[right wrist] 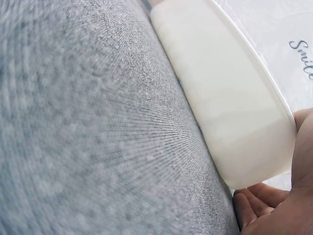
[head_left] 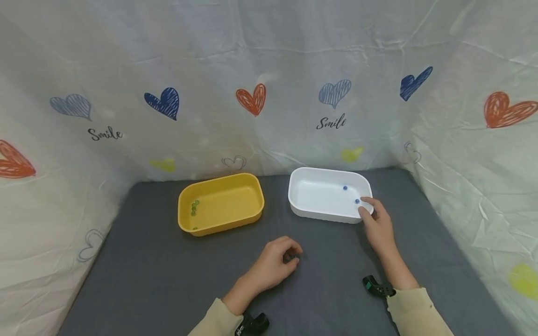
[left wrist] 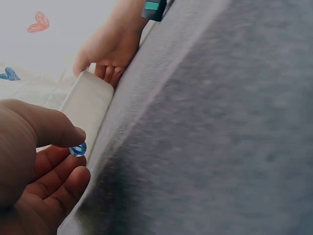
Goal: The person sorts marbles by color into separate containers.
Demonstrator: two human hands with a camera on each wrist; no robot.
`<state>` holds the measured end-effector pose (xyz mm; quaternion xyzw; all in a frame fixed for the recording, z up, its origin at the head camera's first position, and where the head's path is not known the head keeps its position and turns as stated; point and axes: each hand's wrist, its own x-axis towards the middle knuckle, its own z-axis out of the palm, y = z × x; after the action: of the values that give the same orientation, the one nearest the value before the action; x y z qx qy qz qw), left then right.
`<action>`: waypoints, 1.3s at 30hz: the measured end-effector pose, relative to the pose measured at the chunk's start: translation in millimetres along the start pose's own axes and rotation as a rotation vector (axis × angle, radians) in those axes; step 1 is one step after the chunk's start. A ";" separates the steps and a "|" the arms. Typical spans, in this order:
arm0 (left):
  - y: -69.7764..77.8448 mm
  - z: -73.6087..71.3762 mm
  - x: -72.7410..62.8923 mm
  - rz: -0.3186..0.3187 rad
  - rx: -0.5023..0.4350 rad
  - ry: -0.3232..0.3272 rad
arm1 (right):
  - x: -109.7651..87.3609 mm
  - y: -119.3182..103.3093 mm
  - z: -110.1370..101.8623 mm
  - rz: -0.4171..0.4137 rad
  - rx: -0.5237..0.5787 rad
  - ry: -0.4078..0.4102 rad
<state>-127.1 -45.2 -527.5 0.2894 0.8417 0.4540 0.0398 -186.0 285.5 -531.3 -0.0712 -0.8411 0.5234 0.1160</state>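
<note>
My left hand is over the grey cloth in front of the two trays. In the left wrist view, its thumb and fingers pinch a clear glass marble with blue swirls. My right hand grips the near right corner of the white tray, thumb at the rim and other fingers by the end wall. Inside that tray lie two blue marbles, one close to the right fingertips. To the left stands a yellow tray, with several green marbles along its left side.
Grey cloth covers the table under both trays. Behind and at the sides hangs a white curtain printed with hearts and "Smile". A black wrist device is strapped on each arm.
</note>
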 end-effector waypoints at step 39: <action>21.0 -26.8 101.5 0.022 0.018 0.187 | 1.0 1.7 2.0 0.010 -0.006 0.018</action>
<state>-210.6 -3.1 -475.4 0.2552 0.8425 0.4720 -0.0466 -187.5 284.7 -533.5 -0.0805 -0.8412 0.5208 0.1208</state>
